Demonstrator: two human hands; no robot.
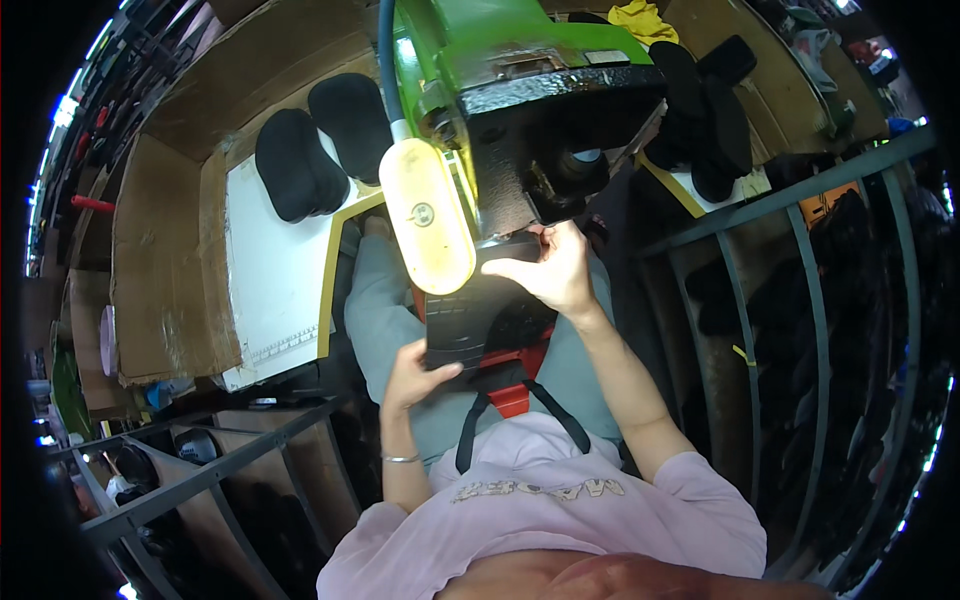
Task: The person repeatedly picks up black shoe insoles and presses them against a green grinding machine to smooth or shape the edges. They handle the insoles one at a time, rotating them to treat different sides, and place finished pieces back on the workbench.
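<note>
Black panel (470, 315) — held over the lap, far end under the black machine head (560, 130).
Left hand (415, 375) — fingers clamped on the panel's near edge.
Right hand (550, 270) — fingers together, pressed on the far end beside the head.
Lamp (428, 212) — just left of the panel.
Risk — right fingertips sit close to the head; a slip of the panel could draw them under it.

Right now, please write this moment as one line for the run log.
left hand: holds black piece near end | right hand: presses far end | place: under machine | lamp beside
</note>
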